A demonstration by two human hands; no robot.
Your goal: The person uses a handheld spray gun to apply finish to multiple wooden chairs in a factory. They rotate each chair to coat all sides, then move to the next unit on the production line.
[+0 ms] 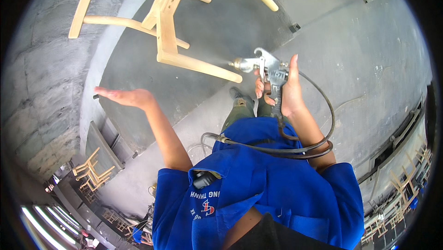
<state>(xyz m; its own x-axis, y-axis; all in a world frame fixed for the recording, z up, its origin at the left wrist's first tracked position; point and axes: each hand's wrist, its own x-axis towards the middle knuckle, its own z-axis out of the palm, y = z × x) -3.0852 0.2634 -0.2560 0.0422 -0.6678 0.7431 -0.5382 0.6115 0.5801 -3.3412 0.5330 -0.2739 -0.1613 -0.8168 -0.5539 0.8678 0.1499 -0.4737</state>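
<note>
My right hand (290, 91) grips a metal spray gun (272, 72), its nozzle turned left toward a pale wooden chair frame (167, 33). A faint mist hangs around the nozzle, close to the end of the frame's nearest leg. From the gun's handle a dark hose (330, 111) loops around my right forearm and across my waist. My left hand (124, 97) is held out flat with fingers stretched, below and left of the frame, touching nothing that I can see. The frame's upper part runs out of the picture at the top.
A large dark grey panel (138, 125) lies beneath and behind the chair frame. On the left rises a rough, pale grey wall (41, 93). Another wooden chair frame (93, 171) stands at the lower left, and several more (404, 183) line the right edge.
</note>
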